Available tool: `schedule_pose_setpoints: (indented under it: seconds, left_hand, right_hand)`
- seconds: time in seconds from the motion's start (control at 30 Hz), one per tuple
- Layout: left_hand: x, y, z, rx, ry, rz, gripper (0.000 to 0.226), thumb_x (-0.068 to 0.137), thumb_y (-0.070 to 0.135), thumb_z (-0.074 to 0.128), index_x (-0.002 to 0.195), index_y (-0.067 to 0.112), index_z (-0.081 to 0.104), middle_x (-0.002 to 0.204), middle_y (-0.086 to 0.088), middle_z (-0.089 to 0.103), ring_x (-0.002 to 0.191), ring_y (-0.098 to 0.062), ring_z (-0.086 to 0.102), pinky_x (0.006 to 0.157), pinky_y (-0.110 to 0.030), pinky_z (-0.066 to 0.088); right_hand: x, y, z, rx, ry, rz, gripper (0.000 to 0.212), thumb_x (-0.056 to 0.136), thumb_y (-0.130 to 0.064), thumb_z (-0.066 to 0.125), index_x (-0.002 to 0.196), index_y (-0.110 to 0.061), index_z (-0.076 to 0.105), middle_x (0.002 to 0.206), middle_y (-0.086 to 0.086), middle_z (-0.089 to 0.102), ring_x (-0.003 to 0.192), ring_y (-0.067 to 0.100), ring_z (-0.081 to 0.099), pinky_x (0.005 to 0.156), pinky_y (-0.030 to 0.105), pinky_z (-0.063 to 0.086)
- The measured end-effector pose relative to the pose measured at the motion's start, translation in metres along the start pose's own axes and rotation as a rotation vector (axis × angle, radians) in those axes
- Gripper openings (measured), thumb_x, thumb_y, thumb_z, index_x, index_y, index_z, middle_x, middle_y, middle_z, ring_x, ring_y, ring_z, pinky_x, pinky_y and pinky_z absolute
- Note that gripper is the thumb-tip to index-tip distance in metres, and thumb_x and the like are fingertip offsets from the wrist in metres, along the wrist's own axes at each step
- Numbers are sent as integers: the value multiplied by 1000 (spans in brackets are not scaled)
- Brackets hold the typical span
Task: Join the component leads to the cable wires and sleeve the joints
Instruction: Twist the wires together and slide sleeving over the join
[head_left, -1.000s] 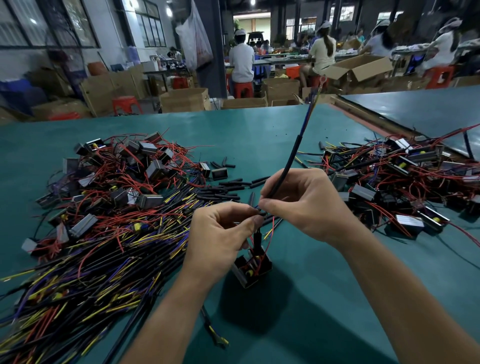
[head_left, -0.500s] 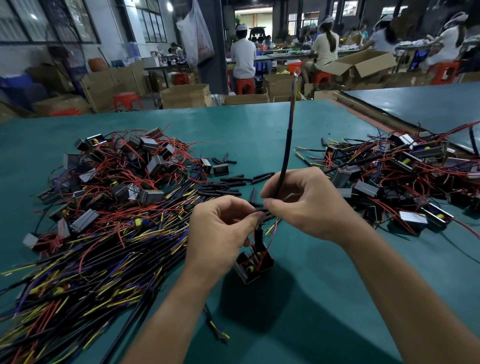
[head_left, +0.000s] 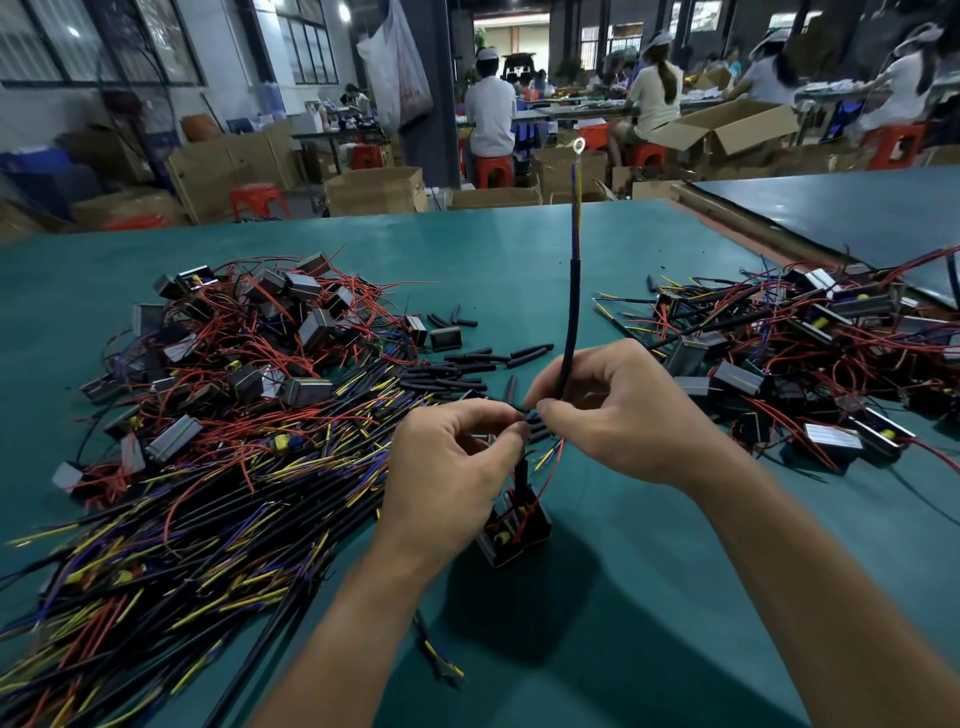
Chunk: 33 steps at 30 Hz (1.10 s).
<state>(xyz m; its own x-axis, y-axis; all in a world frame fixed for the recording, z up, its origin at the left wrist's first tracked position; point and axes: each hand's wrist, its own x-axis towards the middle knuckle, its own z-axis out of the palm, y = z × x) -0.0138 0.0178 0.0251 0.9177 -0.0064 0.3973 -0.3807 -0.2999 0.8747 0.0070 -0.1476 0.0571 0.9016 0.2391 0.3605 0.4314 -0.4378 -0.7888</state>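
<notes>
Black cable (head_left: 572, 312) rises from the pinching right hand (head_left: 618, 415); left hand (head_left: 447, 467) pinches its end above the component (head_left: 514, 530).

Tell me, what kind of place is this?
Likely a factory assembly workshop: a heap of red, yellow and black wires on the green worktable, capped workers seated behind, open brown cardboard boxes.
</notes>
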Motion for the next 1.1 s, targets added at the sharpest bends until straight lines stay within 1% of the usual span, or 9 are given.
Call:
schedule_pose_setpoints:
  seconds: [0.13, 0.23, 0.37, 0.47, 0.57, 0.63, 0.73, 0.93, 1.1]
  left_hand:
    - [2, 1, 0, -53, -76, -73, 11, 88, 6, 67, 79, 12, 72, 52, 13, 57, 45, -6, 46, 47, -18, 38]
    - [2, 5, -1, -175, -161, -162, 16, 92, 1, 60, 79, 6, 67, 51, 6, 49, 43, -8, 41, 43, -18, 36]
    - [1, 9, -4, -289, -299, -347, 20, 97, 10, 54, 78, 10, 61, 49, 2, 41, 41, -9, 35, 41, -17, 26]
    - [2, 10, -6, -355, -368, -429, 20, 97, 13, 53, 77, 13, 59, 48, 5, 40, 41, -5, 35, 42, -15, 28]
    - [3, 9, -7, -379, -355, -434, 19, 94, 12, 57, 76, 15, 63, 56, 4, 43, 43, -4, 38, 44, -13, 32]
    - [3, 9, -7, -372, -340, -409, 22, 93, 10, 58, 73, 16, 66, 62, 1, 48, 45, -5, 40, 44, -13, 34]
    - [2, 8, -7, -359, -325, -389, 28, 92, 8, 60, 67, 19, 69, 61, 5, 53, 46, -6, 42, 45, -14, 36]
    - [3, 8, -8, -363, -328, -407, 12, 91, 10, 62, 81, 13, 68, 64, 1, 49, 47, -8, 43, 45, -15, 38]
    - [3, 9, -9, -382, -317, -461, 14, 90, 8, 62, 78, 15, 66, 64, -5, 44, 46, -9, 43, 45, -15, 39]
  right_hand:
    - [0, -1, -1, 16, -33, 1, 18, 82, -4, 63, 74, -17, 72, 69, 15, 68, 59, 29, 59, 59, 41, 52]
    - [-1, -2, -2, 52, -86, 4, 24, 84, 0, 60, 76, -19, 73, 65, 9, 67, 57, 16, 54, 56, 33, 46]
    - [-1, -5, -4, 107, -171, -2, 35, 82, 9, 54, 73, -20, 71, 74, 23, 68, 61, 33, 56, 60, 48, 48]
    - [-1, -5, -3, 143, -199, 10, 34, 77, 7, 52, 68, -20, 71, 71, 23, 67, 63, 25, 51, 59, 47, 43]
    - [-1, -3, -3, 170, -185, 42, 19, 73, -7, 55, 72, -16, 72, 76, 32, 64, 65, 24, 50, 61, 48, 42]
    - [-1, -3, -3, 213, -179, 60, 12, 75, -11, 61, 72, -14, 72, 76, 24, 69, 67, 22, 54, 66, 42, 42]
    - [-1, -1, -3, 225, -161, 54, 16, 84, -3, 68, 73, -14, 71, 75, 12, 74, 67, 16, 59, 69, 37, 45]
    - [-1, 0, -8, 198, -189, 66, 9, 84, 1, 71, 77, -6, 73, 78, 20, 73, 69, 17, 60, 69, 35, 47]
    - [-2, 1, -14, 157, -225, 58, 9, 84, -4, 73, 78, -10, 74, 80, 17, 73, 72, 17, 63, 74, 41, 52]
